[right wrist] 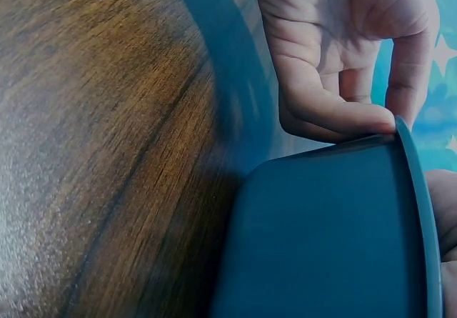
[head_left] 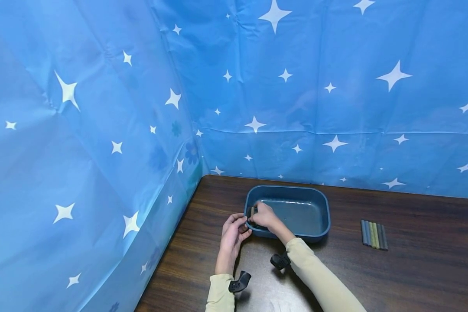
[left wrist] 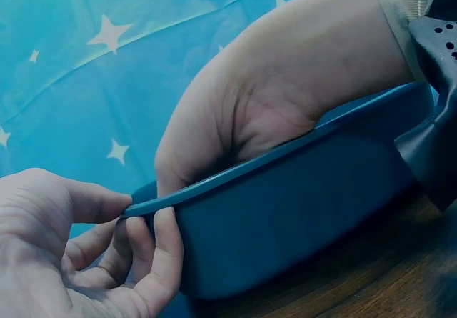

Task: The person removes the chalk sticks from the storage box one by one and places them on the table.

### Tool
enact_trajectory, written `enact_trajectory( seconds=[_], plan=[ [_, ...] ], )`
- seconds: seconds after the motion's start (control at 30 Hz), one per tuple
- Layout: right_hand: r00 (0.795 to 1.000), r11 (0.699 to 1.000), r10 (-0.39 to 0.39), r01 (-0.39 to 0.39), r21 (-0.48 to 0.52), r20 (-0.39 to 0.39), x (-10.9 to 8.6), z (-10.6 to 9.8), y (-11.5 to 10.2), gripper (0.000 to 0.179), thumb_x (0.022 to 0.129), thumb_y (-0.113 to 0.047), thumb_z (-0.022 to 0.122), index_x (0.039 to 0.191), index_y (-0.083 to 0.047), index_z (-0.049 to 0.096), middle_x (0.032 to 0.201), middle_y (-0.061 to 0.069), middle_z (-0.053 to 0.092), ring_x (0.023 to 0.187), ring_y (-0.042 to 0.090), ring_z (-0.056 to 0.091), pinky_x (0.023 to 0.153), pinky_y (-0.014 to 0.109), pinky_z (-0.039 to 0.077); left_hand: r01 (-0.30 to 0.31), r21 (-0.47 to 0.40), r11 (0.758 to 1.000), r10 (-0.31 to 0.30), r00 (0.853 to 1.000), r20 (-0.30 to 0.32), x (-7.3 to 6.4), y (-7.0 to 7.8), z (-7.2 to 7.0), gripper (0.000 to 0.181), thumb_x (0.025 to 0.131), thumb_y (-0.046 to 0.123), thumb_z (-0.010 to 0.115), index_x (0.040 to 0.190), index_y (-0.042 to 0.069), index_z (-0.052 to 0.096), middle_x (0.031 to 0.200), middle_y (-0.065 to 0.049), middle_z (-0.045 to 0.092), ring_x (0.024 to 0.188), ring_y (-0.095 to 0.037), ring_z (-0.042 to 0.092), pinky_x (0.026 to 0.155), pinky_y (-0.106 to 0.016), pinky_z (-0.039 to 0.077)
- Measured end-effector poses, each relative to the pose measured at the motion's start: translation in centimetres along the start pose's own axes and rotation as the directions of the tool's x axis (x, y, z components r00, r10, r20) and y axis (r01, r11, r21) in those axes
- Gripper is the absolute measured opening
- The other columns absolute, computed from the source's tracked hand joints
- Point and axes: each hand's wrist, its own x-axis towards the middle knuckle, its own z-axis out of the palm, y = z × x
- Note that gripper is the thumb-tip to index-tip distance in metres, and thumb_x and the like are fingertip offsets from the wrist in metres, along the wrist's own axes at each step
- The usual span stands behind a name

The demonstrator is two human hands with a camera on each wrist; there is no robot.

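Note:
A dark blue plastic basin (head_left: 326, 212) stands on the wooden table. My left hand (head_left: 232, 236) pinches its rim at the left end, thumb on top and fingers curled against the outer wall, as the left wrist view shows. My right hand (head_left: 267, 217) reaches over the front rim into the basin's left end. Its fingers pinch a brownish chalk-like stick (head_left: 252, 211) that looks upright near the left wall. In the left wrist view the basin's wall (left wrist: 285, 225) hides those fingertips. The right wrist view shows the left hand (right wrist: 335, 68) at the rim.
Several chalk-like sticks (head_left: 374, 234) in blue, yellow-green and dark grey lie side by side to the right of the basin. A blue curtain (head_left: 296, 104) with white stars rises behind the dark wood table (head_left: 421, 260) and along its left edge.

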Motion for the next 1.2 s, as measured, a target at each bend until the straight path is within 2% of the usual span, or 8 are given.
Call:
enact_trajectory(
  seconds=[0.27, 0.5, 0.67, 0.73, 0.87, 0.97, 1.1, 1.2],
  plan=[
    [1.0, 0.999, 0.002, -0.003, 0.049, 0.026, 0.3, -0.1, 0.5, 0.052, 0.086, 0.011, 0.062, 0.137, 0.013, 0.05, 0.119, 0.023, 0.06, 0.09, 0.028, 0.052, 0.072, 0.034, 0.043, -0.003, 0.0, 1.0, 0.003, 1.0, 0.002, 0.0, 0.0, 0.2, 0.009, 0.097, 0.0, 0.06, 0.104, 0.003, 0.056, 0.081, -0.003, 0.059, 0.067, -0.009, 0.056, 0.06, -0.021, 0.055],
    [1.0, 0.999, -0.014, 0.014, 0.029, 0.0, 0.5, -0.5, 0.9, 0.052, 0.084, 0.013, 0.062, 0.135, 0.012, 0.055, 0.105, 0.018, 0.059, 0.067, 0.019, 0.042, 0.06, 0.029, 0.036, 0.002, 0.018, 1.0, -0.003, 1.0, 0.004, -0.1, -0.1, 0.3, 0.009, 0.097, 0.0, 0.06, 0.105, 0.003, 0.055, 0.08, -0.002, 0.056, 0.068, -0.009, 0.055, 0.061, -0.021, 0.055],
    [1.0, 1.0, -0.017, 0.017, 0.004, -0.013, 0.3, -1.3, 1.3, 0.044, 0.087, 0.009, 0.067, 0.131, 0.009, 0.06, 0.101, 0.016, 0.064, 0.072, 0.019, 0.049, 0.063, 0.029, 0.042, 0.007, 0.022, 1.0, -0.007, 1.0, -0.006, -0.1, -0.3, 0.2, 0.01, 0.097, 0.0, 0.06, 0.107, 0.002, 0.056, 0.08, -0.002, 0.055, 0.068, -0.01, 0.054, 0.062, -0.022, 0.055],
    [1.0, 1.0, -0.006, 0.006, 0.014, -0.015, 0.1, -1.9, 1.4, 0.042, 0.089, 0.008, 0.068, 0.131, 0.008, 0.06, 0.1, 0.016, 0.065, 0.075, 0.02, 0.054, 0.064, 0.03, 0.047, 0.006, 0.022, 1.0, -0.005, 1.0, -0.01, -0.1, -0.4, 0.2, 0.011, 0.097, 0.0, 0.059, 0.107, 0.002, 0.056, 0.08, -0.002, 0.055, 0.068, -0.01, 0.054, 0.061, -0.022, 0.055],
    [1.0, 0.994, 0.016, -0.016, 0.11, -0.001, -0.3, -3.6, 1.6, 0.042, 0.095, 0.008, 0.063, 0.136, 0.009, 0.055, 0.093, 0.019, 0.066, 0.073, 0.023, 0.065, 0.062, 0.035, 0.055, -0.002, 0.018, 1.0, 0.002, 1.0, -0.01, 0.0, -0.5, 0.2, 0.01, 0.098, 0.0, 0.059, 0.107, 0.002, 0.055, 0.081, -0.002, 0.054, 0.068, -0.01, 0.054, 0.061, -0.022, 0.055],
    [1.0, 0.986, -0.005, 0.006, 0.166, -0.001, -0.8, -5.2, 1.8, 0.041, 0.098, 0.007, 0.06, 0.139, 0.01, 0.052, 0.087, 0.021, 0.068, 0.072, 0.025, 0.07, 0.063, 0.038, 0.06, -0.004, 0.012, 1.0, 0.004, 1.0, -0.007, 0.0, -0.4, 0.2, 0.008, 0.098, -0.001, 0.058, 0.104, 0.003, 0.056, 0.082, -0.002, 0.053, 0.068, -0.01, 0.053, 0.061, -0.022, 0.055],
    [0.999, 0.985, -0.036, 0.041, 0.165, -0.033, -1.6, -7.5, 2.3, 0.038, 0.101, 0.003, 0.058, 0.138, 0.01, 0.053, 0.092, 0.022, 0.07, 0.076, 0.026, 0.072, 0.065, 0.04, 0.061, -0.008, 0.012, 1.0, 0.008, 1.0, -0.008, -0.2, -0.1, 0.2, 0.009, 0.098, -0.001, 0.059, 0.105, 0.004, 0.056, 0.081, -0.002, 0.053, 0.068, -0.009, 0.054, 0.061, -0.022, 0.055],
    [0.997, 0.989, -0.041, 0.049, 0.143, -0.059, -2.3, -9.1, 2.5, 0.038, 0.103, 0.0, 0.058, 0.139, 0.009, 0.053, 0.1, 0.024, 0.07, 0.083, 0.032, 0.072, 0.068, 0.042, 0.062, -0.011, 0.017, 1.0, 0.012, 1.0, -0.018, -0.3, 0.1, 0.1, 0.009, 0.098, -0.002, 0.059, 0.105, 0.003, 0.056, 0.081, -0.002, 0.054, 0.067, -0.009, 0.054, 0.061, -0.022, 0.055]
  ],
)
